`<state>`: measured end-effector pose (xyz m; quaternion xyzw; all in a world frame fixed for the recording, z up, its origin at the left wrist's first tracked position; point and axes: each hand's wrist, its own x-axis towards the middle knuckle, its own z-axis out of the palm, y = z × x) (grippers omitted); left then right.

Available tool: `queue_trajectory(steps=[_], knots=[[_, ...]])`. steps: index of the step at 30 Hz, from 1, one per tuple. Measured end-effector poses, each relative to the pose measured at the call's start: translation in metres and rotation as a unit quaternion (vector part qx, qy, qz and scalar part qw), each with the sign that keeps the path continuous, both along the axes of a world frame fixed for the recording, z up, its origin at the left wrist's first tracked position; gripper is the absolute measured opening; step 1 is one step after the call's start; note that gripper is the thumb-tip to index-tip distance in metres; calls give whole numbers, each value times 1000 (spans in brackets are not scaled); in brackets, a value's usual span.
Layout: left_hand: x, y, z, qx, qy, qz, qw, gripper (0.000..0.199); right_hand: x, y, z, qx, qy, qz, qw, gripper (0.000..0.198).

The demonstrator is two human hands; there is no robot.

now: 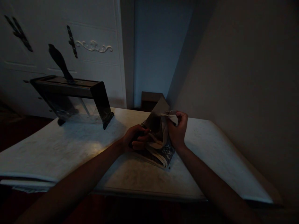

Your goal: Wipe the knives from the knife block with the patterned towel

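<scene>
Our two hands at a knife and cloth on a dim pale table

Our left hand (136, 139) grips the handle of a broad dark-bladed cleaver (156, 117), its blade tilted up and away, while our right hand (177, 129) pinches a folded pale patterned cloth (161, 149) against the blade. Both rest on the white, scuffed tabletop (70, 149). Well apart to the left stands a dark-framed, clear-sided knife block (74, 99) with one black handle (59, 60) sticking up, before a white panelled door (93, 46).

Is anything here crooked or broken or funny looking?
Nothing looks broken or spilled. The knife rack leans on the table, with one knife sticking up slanted. The left hand holds a wide blade, and the right hand holds a cloth on it.
</scene>
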<state>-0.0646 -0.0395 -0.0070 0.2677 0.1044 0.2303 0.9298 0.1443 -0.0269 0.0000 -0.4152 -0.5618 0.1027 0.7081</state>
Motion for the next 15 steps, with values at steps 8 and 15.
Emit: queue_trajectory(steps=[8, 15], knots=[[2, 1, -5, -8, 27, -75, 997, 28, -25, -20, -12, 138, -315, 88, 935, 28], [1, 0, 1, -49, 32, -66, 996, 14, -11, -5, -12, 149, -340, 69, 926, 29]])
